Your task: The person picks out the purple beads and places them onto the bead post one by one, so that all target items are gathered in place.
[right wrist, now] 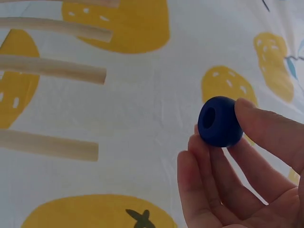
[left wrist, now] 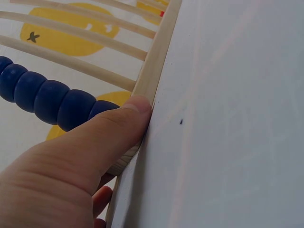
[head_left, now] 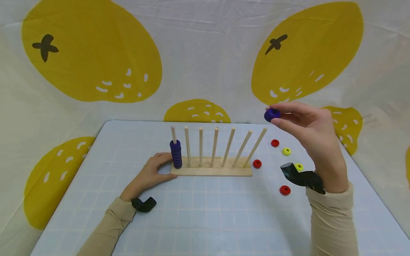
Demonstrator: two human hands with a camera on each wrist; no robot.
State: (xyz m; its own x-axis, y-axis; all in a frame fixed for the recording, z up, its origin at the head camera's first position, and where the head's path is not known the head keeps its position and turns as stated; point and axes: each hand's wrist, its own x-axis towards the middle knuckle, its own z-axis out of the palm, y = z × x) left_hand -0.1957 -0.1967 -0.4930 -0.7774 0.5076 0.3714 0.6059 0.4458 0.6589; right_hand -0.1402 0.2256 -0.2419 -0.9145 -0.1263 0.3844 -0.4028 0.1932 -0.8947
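Observation:
A wooden base with a row of several upright pegs stands on the table. Its leftmost peg carries a stack of blue beads, the peg's tip showing above them. My left hand grips the left end of the base, thumb along the front edge and fingers behind, as the left wrist view also shows. Raised to the right of the pegs, my right hand pinches one blue bead between thumb and fingertips. The bead's hole faces the pegs in the right wrist view. It touches no peg.
Right of the base lie loose red beads, one close to its end, another farther back and one nearer. Yellow beads lie among them, one partly behind the right wrist camera. A lemon-patterned cloth hangs behind the table.

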